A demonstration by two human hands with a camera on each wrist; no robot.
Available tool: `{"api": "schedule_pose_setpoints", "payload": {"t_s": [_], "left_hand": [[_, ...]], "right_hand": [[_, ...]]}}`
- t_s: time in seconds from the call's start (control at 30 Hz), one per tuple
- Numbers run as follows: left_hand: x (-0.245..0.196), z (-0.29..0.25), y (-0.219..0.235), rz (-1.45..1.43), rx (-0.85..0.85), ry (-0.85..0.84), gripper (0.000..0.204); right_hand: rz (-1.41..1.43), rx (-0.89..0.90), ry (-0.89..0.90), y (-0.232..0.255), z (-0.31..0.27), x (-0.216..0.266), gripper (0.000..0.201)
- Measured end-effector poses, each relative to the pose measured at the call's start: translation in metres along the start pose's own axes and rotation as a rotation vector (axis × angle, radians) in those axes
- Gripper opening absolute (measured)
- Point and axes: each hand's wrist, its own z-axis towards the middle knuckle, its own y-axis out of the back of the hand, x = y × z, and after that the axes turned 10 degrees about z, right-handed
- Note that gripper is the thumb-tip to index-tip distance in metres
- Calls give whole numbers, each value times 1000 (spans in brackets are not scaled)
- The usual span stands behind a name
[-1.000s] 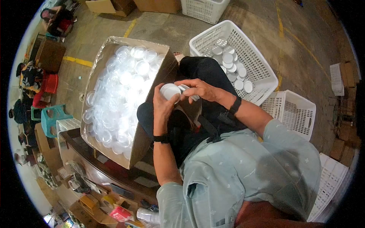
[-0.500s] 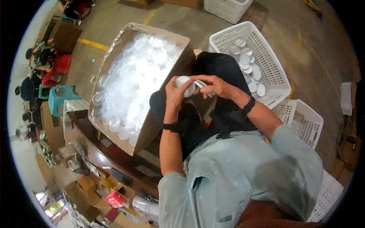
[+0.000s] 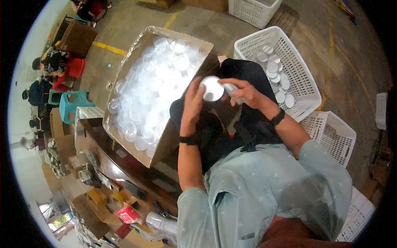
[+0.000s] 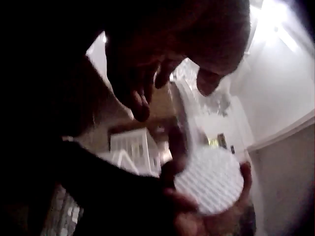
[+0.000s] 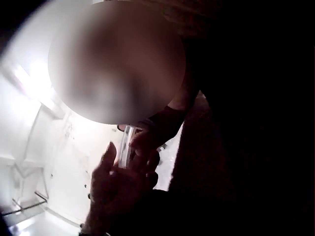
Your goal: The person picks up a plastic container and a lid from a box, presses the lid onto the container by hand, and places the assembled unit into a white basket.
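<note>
In the head view, a white round lid [image 3: 212, 89] faces up at the fingertips of my left hand [image 3: 192, 103], the thumb at its near edge. My right hand [image 3: 249, 94] grips white round lids [image 3: 235, 91], blurred, just to the right. The left wrist view shows a ridged white lid [image 4: 211, 181] with right-hand fingers [image 4: 184, 204] around it. Another lid [image 4: 183, 110] appears edge-on there, between the left thumb and fingers. Both hands are above the lap, beside a cardboard box [image 3: 182, 120] heaped with clear round plastic pieces [image 3: 159, 87].
A white slotted basket [image 3: 308, 89] with white discs [image 3: 273, 74] stands beyond the right knee, another white basket [image 3: 331, 136] beside it. To the left are a dark table [image 3: 109, 153] with tape and packets, a blue stool [image 3: 74, 105] and seated people [image 3: 53, 62].
The head view has shifted, so the box and basket appear further right. The left-hand lid now shows more of its face. The right hand with its lids has drawn slightly away from it.
</note>
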Motion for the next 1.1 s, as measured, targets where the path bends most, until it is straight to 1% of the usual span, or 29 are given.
{"api": "schedule_pose_setpoints", "payload": {"t_s": [0.03,0.07,0.13,0.17,0.2,0.27,0.3,0.33,0.37,0.4,0.43,0.47,0.5,0.53,0.57,0.6,0.67,0.7,0.73,0.77,0.8,0.83,0.87,0.9,0.93,1.0,1.03,1.07,1.1], "left_hand": [[-6,-1,9,-8,-62,13,47],[-4,3,25,-101,-138,-63,50],[-7,4,65,-38,-262,-2,41],[-10,-1,82,77,-311,7,32],[17,9,108,191,-314,14,25],[53,20,140,416,-343,95,24],[75,28,156,588,-296,61,28],[95,34,165,759,-246,25,33],[110,37,165,807,-236,-11,38],[123,41,164,854,-225,-47,44],[135,47,165,986,-147,-38,57],[148,52,162,985,-139,-40,57],[159,58,159,1111,-94,-83,60],[159,62,154,1239,-50,-128,62],[160,65,147,1329,-65,-116,60],[156,68,144,1329,-66,-121,60],[149,73,138,1462,-30,0,55],[139,69,133,1460,-47,-42,43],[148,69,137,1462,-52,-40,43],[157,69,141,1395,-69,-56,39],[155,67,142,1329,-86,-73,36],[153,64,145,1333,-89,-72,36],[151,59,148,1221,-98,-121,35],[150,56,149,1106,-106,-171,34],[148,54,155,1107,-102,-174,34],[143,55,166,827,-17,-46,37],[117,49,162,834,-59,60,30],[79,39,154,627,-64,137,25],[66,36,150,481,-77,78,21]], "right_hand": [[91,-44,132,0,-4,6,65],[220,-78,263,5,-8,10,64],[335,-112,413,34,-23,20,67],[409,-213,506,47,-29,21,65],[459,-339,516,60,-38,25,66],[605,-579,506,83,-50,28,65],[604,-583,507,87,-56,27,65],[600,-599,452,90,-61,26,65],[597,-615,396,90,-63,25,64],[595,-622,397,88,-62,24,64],[560,-559,399,83,-59,24,64],[527,-496,402,75,-55,23,64],[542,-463,426,62,-47,29,62],[543,-467,431,55,-39,30,62],[529,-415,419,48,-31,31,62],[513,-361,407,43,-22,32,62],[477,-293,363,31,-6,29,62],[452,-269,338,24,1,27,62],[429,-243,312,18,7,22,62],[412,-237,266,12,11,17,65],[403,-242,230,8,16,8,69],[385,-240,206,4,17,2,69],[368,-241,182,2,18,-3,70],[370,-242,184,3,19,-7,70],[347,-232,156,4,19,-11,66],[320,-231,135,6,19,-14,63],[373,-211,104,8,21,-13,62],[428,-202,75,10,20,-14,62],[518,-163,61,14,22,-18,59]]}}
